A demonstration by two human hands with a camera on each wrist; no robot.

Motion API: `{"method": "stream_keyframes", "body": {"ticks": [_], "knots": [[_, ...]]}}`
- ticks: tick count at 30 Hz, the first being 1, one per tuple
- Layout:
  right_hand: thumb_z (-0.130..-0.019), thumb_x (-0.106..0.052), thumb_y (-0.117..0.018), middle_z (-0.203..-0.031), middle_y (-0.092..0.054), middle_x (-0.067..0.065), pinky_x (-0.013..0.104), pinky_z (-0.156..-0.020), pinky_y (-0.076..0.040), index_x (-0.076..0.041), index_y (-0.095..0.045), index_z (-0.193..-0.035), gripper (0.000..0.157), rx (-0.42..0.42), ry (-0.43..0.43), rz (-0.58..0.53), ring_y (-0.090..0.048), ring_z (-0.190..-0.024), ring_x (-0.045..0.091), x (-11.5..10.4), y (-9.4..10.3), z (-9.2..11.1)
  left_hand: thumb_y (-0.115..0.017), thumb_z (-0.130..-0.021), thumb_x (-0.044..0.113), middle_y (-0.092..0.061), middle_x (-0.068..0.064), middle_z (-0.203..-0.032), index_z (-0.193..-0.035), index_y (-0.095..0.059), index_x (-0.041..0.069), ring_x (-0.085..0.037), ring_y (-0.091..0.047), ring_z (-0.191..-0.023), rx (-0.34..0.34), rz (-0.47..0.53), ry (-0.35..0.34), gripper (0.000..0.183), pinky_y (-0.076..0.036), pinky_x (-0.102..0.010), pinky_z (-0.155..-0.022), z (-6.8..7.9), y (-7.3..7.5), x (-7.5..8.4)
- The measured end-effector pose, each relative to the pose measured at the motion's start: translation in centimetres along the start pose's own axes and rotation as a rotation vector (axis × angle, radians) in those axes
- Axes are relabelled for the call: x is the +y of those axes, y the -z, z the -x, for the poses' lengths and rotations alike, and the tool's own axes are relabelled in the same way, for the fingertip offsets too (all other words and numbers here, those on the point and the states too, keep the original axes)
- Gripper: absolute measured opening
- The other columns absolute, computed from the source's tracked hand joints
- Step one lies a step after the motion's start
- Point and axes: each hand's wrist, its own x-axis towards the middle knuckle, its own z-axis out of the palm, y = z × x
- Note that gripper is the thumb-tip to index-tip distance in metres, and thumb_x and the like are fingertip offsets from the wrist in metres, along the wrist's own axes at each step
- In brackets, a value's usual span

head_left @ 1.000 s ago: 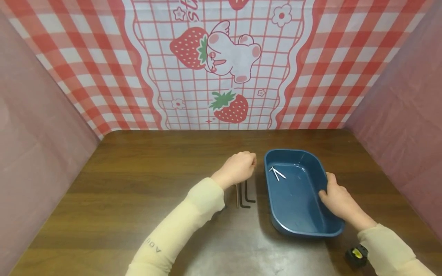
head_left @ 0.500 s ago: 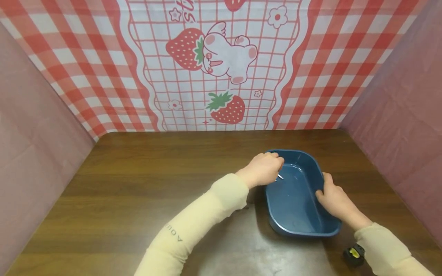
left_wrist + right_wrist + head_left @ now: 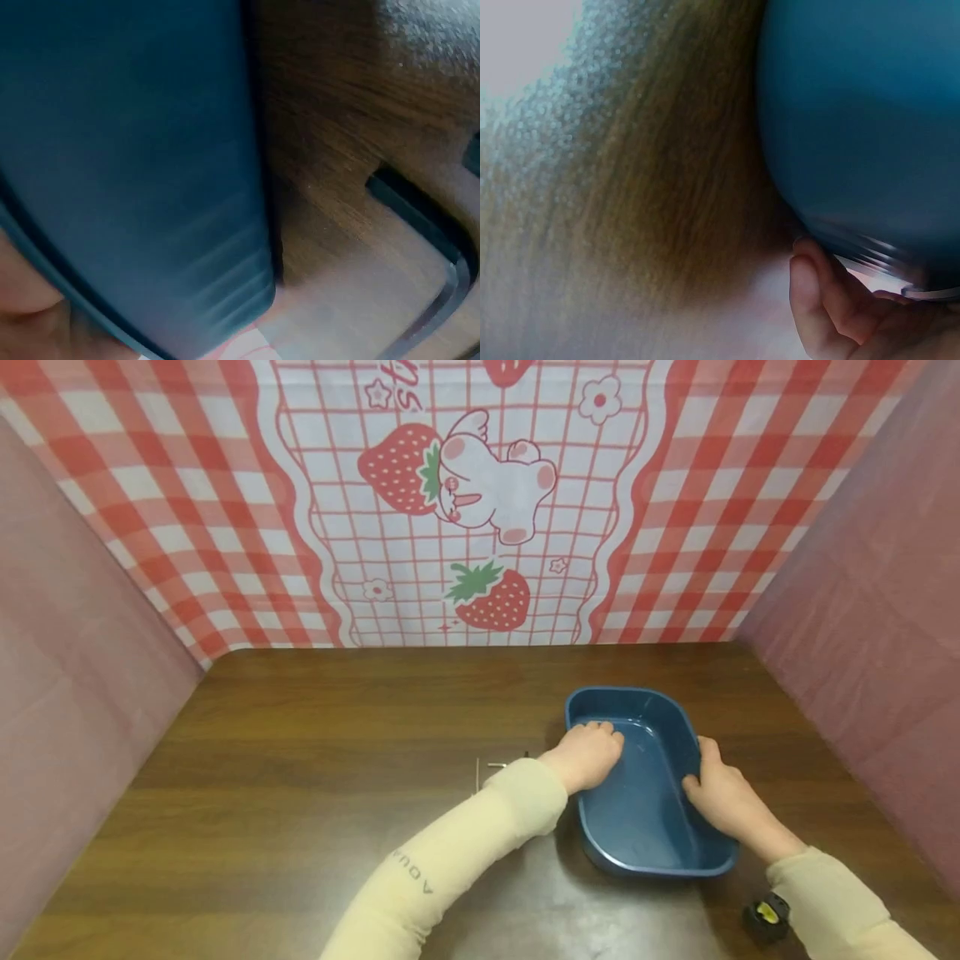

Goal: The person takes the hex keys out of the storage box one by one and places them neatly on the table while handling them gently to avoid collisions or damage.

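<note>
My left hand [image 3: 588, 755] reaches over the near-left wall into a blue plastic tub [image 3: 637, 839], knuckles up. Its fingertips, and whatever may lie between them, are hidden; the silver nail-like pieces seen there earlier are covered. Along the tub's right side, my right hand [image 3: 723, 789] grips the wall, thumb inside the rim and fingers outside. The right wrist view shows its curled fingers [image 3: 817, 300] under the tub's edge. Beside the tub, the left wrist view has a black L-shaped hex key [image 3: 416, 214] on the table.
Left of the tub, partly behind the left sleeve [image 3: 480, 835], a thin brass-coloured rod [image 3: 477, 774] and a short silver rod [image 3: 497, 765] lie on the brown wooden table [image 3: 300, 760]. A black device with a yellow spot [image 3: 767, 914] sits by the right sleeve. Checked cloth [image 3: 487, 527] hangs behind.
My left hand has moved right, from above the hex keys over the rim and down into the tub, covering the silver pieces. The right hand keeps its hold; the tub shifts slightly left in view.
</note>
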Motion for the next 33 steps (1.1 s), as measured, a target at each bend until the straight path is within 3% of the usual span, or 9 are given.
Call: {"method": "stream_keyframes", "body": {"ticks": [7, 13, 22, 27, 33], "knots": [[-0.087, -0.012, -0.040, -0.102, -0.049, 0.045, 0.042, -0.058, -0.046, 0.017, -0.007, -0.132, 0.063, 0.011, -0.001, 0.010, -0.060, -0.077, 0.035, 0.0, 0.0, 0.0, -0.038, -0.096, 0.019, -0.056, 0.004, -0.112, -0.120, -0.055, 0.020, -0.011, -0.052, -0.101, -0.049, -0.143, 0.060, 0.029, -0.041, -0.026, -0.084, 0.0, -0.3, 1.0], [-0.086, -0.011, -0.040, -0.101, -0.050, 0.045, 0.043, -0.058, -0.046, 0.017, -0.008, -0.132, 0.062, 0.022, 0.004, 0.003, -0.060, -0.077, 0.036, 0.0, -0.2, -0.1, -0.036, -0.097, 0.021, -0.054, 0.004, -0.118, -0.123, -0.054, 0.023, -0.013, -0.050, -0.106, -0.088, -0.174, 0.109, 0.032, -0.039, -0.028, -0.087, -0.6, -0.8, 1.5], [-0.087, -0.011, -0.041, -0.101, -0.049, 0.045, 0.042, -0.057, -0.046, 0.017, -0.008, -0.132, 0.063, 0.020, 0.003, -0.005, -0.060, -0.075, 0.035, -0.1, -0.1, -0.1, -0.044, -0.093, 0.016, -0.061, 0.002, -0.100, -0.107, -0.063, 0.019, -0.012, -0.056, -0.089, 0.064, -0.177, 0.094, 0.023, -0.045, -0.025, -0.075, -0.9, -1.5, 1.4], [-0.087, -0.011, -0.042, -0.106, -0.046, 0.046, 0.043, -0.058, -0.046, 0.017, -0.008, -0.132, 0.063, 0.014, -0.006, 0.003, -0.060, -0.078, 0.036, -0.1, -0.1, 0.0, -0.050, -0.090, 0.015, -0.063, 0.002, -0.096, -0.101, -0.065, 0.020, -0.012, -0.058, -0.087, 0.064, -0.117, 0.065, 0.019, -0.044, -0.026, -0.075, -0.9, -1.4, 1.3], [-0.087, -0.011, -0.041, -0.107, -0.046, 0.046, 0.044, -0.059, -0.047, 0.016, -0.009, -0.132, 0.061, 0.021, -0.011, 0.007, -0.060, -0.080, 0.038, -0.2, -0.2, 0.0, -0.054, -0.087, 0.014, -0.064, 0.003, -0.092, -0.096, -0.066, 0.022, -0.010, -0.059, -0.083, 0.081, -0.118, 0.033, 0.017, -0.045, -0.026, -0.071, -0.9, -1.5, 1.2]]}}
